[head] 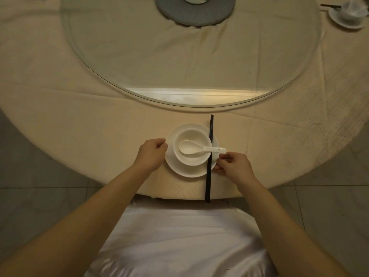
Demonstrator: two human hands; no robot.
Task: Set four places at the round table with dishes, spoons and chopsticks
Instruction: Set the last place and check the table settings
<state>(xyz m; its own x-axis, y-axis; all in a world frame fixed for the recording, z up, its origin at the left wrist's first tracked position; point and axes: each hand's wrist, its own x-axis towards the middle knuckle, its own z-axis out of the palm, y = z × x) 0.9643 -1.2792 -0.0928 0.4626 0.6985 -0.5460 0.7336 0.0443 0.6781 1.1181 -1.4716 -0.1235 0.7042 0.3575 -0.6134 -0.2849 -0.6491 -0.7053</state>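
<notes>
A white plate (175, 168) lies near the front edge of the round table (79, 126). A white bowl (191, 158) stands on it, with a white spoon (197, 148) resting in the bowl, handle pointing right. Black chopsticks (209, 162) lie across the plate's right side, their near ends reaching past the table edge. My left hand (151, 154) grips the plate's left rim with curled fingers. My right hand (233, 164) pinches the plate's right rim, just beside the chopsticks and below the spoon handle.
A glass turntable (119, 56) covers the table's middle, with a grey round mat (195, 11) at its centre. Another place setting (349, 15) with chopsticks sits at the far right. A white-covered chair (179, 236) stands right below me.
</notes>
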